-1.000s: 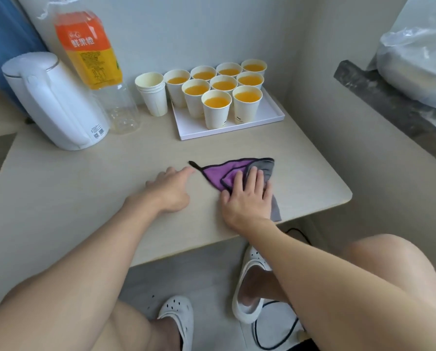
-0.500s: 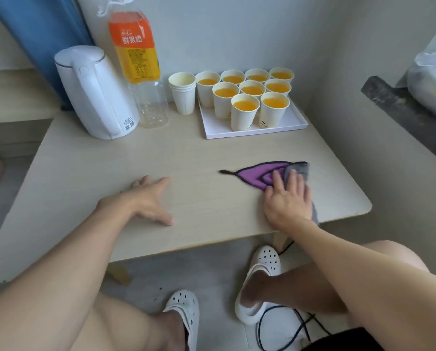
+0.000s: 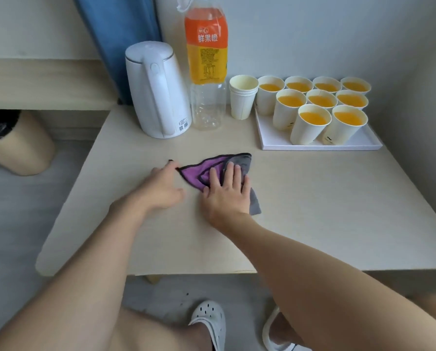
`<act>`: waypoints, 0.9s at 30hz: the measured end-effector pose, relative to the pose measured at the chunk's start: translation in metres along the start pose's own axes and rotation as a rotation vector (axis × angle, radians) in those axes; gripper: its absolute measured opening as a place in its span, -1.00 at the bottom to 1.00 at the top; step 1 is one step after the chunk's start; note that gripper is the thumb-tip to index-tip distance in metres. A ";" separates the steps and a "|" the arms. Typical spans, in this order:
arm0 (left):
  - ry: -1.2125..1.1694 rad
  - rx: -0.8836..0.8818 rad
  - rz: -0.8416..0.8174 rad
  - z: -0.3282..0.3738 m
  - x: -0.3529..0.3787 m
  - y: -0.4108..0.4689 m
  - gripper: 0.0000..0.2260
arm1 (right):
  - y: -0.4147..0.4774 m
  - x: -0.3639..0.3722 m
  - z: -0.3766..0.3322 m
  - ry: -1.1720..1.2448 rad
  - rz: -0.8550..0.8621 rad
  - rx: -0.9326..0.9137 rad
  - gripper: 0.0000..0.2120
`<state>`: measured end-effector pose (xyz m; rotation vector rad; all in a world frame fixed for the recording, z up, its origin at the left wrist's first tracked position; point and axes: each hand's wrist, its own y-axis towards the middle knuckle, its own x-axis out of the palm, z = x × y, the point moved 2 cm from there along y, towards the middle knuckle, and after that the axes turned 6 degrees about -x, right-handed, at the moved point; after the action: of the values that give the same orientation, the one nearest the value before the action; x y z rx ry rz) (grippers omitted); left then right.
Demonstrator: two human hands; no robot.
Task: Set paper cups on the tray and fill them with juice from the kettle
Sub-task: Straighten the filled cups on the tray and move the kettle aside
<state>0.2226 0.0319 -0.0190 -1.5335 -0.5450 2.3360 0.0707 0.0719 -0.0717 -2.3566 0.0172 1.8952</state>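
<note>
cups (image 3: 310, 127) stand filled on the tray (image 3: 313, 147), kettle (image 3: 158, 97) left of it, so wiping seems the step: right grip (image 3: 227, 196) flat, open, presses the cloth (image 3: 199, 171), left grip (image 3: 161, 188) open at its corner; next, sweep the bench (image 3: 313, 211).

The kettle (image 3: 158, 92), bottle (image 3: 206, 72), stacked cups (image 3: 242, 100) and the tray (image 3: 313, 147) of filled cups (image 3: 313, 122) line the far edge of the table (image 3: 325, 211), close together. Open tabletop stretches left, right and near of the cloth (image 3: 199, 173).
</note>
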 end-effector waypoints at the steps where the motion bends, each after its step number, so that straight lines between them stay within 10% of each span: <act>1: -0.049 -0.049 0.072 -0.008 -0.005 0.004 -0.39 | -0.001 0.004 -0.022 -0.006 -0.022 -0.121 -0.45; 5: 0.024 -0.156 0.121 -0.027 -0.005 0.008 -0.39 | 0.002 0.008 -0.043 -0.065 -0.118 -0.500 -0.48; 13: 0.190 -0.036 0.194 -0.033 0.030 -0.010 -0.28 | 0.049 -0.003 -0.005 -0.009 -0.036 0.013 -0.44; 19: 0.235 -0.049 0.104 -0.019 0.013 -0.003 0.12 | 0.025 0.003 -0.026 -0.109 -0.062 -0.507 -0.47; 22: 0.202 -0.053 0.013 -0.021 0.008 -0.005 0.23 | 0.042 0.000 -0.025 -0.060 -0.052 -0.292 -0.46; 27: -0.358 -0.105 0.261 -0.052 -0.005 -0.007 -0.17 | 0.029 0.011 -0.087 -0.051 -0.120 -0.309 -0.42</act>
<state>0.2731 0.0435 -0.0302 -1.2990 -0.5869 2.8522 0.1554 0.0358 -0.0669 -2.4268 -0.4427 2.0232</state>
